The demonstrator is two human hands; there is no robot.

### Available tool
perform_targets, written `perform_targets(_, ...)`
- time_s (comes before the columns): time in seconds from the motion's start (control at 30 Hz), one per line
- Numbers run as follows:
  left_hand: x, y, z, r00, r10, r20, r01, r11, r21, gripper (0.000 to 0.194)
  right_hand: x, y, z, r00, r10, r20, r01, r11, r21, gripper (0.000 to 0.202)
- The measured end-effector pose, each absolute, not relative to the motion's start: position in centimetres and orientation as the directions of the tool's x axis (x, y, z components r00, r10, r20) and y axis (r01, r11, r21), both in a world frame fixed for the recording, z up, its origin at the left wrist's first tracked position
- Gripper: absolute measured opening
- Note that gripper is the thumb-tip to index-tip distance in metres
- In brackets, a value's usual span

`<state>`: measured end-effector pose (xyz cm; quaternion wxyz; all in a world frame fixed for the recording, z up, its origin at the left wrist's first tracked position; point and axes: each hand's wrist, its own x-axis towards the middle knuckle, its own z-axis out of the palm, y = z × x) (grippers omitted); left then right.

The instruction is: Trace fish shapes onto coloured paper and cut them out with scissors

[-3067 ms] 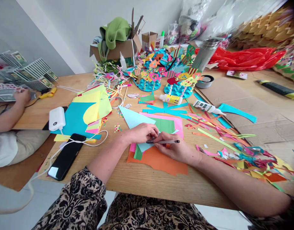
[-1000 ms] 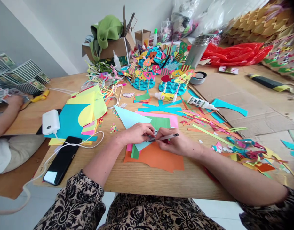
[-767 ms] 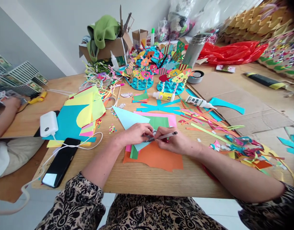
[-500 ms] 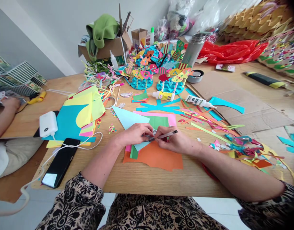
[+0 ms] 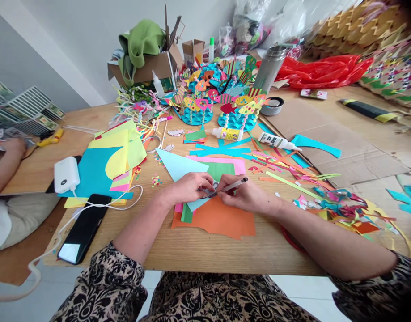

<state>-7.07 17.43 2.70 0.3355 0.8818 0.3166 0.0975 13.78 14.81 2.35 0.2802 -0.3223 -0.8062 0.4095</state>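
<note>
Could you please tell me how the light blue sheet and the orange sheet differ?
The light blue sheet lies over green paper, while the orange sheet lies beneath green paper. The light blue sheet's visible outer edges look straight; the orange sheet's near edge is uneven. Both look like colored paper, partly covered, in one overlapping stack.

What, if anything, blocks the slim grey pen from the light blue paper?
Nothing clearly visible: the pen in the right hand slants toward the paper; the left hand partly hides a small pale shape nearby.
</note>
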Motion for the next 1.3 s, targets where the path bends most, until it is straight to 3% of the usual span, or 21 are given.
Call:
perform_targets(0.5, -6.94, 17.04, 2.92, 0.754, 0.657, -0.028, 0.517, -0.567, 0.641, 0.028, 14.01, 15.6, 2.27, -0.61, 0.789, 0.069, 0.259, 0.281, -0.924, 0.004)
perform_targets(0.73, -6.94, 16.9, 3.01, 0.745, 0.667, -0.014, 0.499, -0.543, 0.676, 0.022, 14.03, 15.59, 2.43, -0.594, 0.803, 0.053, 0.273, 0.264, -0.925, 0.003)
perform_targets(1.3, -6.99, 16.55, 3.06, 0.751, 0.66, 0.013, 0.511, -0.594, 0.622, 0.015, 14.05, 15.71, 2.66, -0.561, 0.826, 0.057, 0.301, 0.267, -0.915, 0.004)
